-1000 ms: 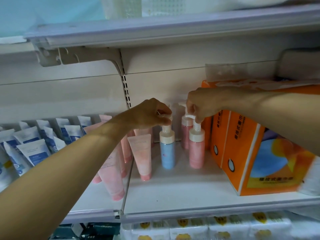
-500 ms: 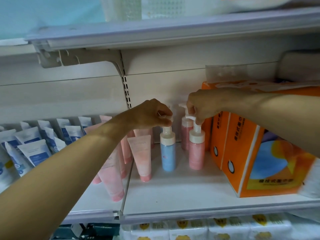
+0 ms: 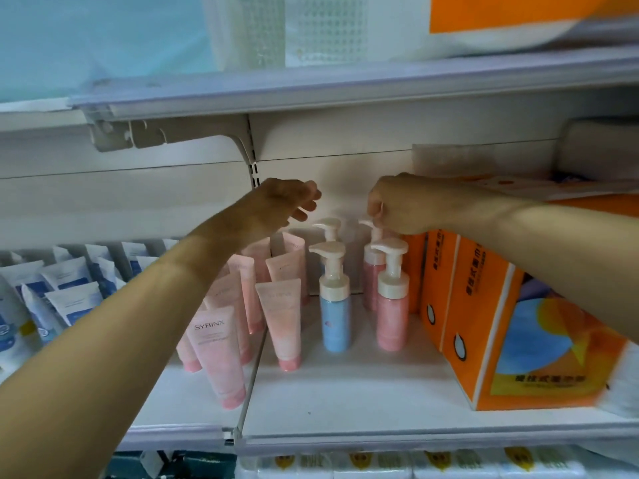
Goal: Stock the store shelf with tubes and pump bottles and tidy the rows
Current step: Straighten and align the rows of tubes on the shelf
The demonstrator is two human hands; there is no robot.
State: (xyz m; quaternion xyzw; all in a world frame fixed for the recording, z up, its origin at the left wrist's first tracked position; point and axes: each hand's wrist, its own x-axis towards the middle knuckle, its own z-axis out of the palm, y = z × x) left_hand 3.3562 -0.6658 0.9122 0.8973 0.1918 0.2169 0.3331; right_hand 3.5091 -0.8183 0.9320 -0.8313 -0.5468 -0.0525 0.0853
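1. White shelf board (image 3: 363,385), head view, the only view supplied: smooth, flat, with a clear strip along its front edge.
2. Left hand (image 3: 276,209) hovers above the pump bottles, fingers loosely spread, holding nothing and touching nothing.
3. Right hand (image 3: 397,205) is curled over the pump head of the rear pink pump bottle (image 3: 371,271). Fingertips appear to pinch the nozzle, though the contact is partly hidden.
4. Task items stand mid-shelf in two short rows: blue pump bottle (image 3: 334,319) in front, with another pump head behind it whose body is hidden; front pink pump bottle (image 3: 392,319) just right of the blue one, close beside the orange tissue packs (image 3: 484,323).
5. Pink tubes (image 3: 281,316) stand cap-down to the left, some leaning; blue-and-white tubes (image 3: 72,299) lie further left.
6. Materials: bottles are rigid cylinders with cream collars and curved spouts; tubes are soft, tapered and matt; packs are glossy film.
7. Judgement on the step: the rear pump needs turning so its spout matches the others. Twist at the head only, steady the body if it wobbles, and avoid knocking the front bottle.
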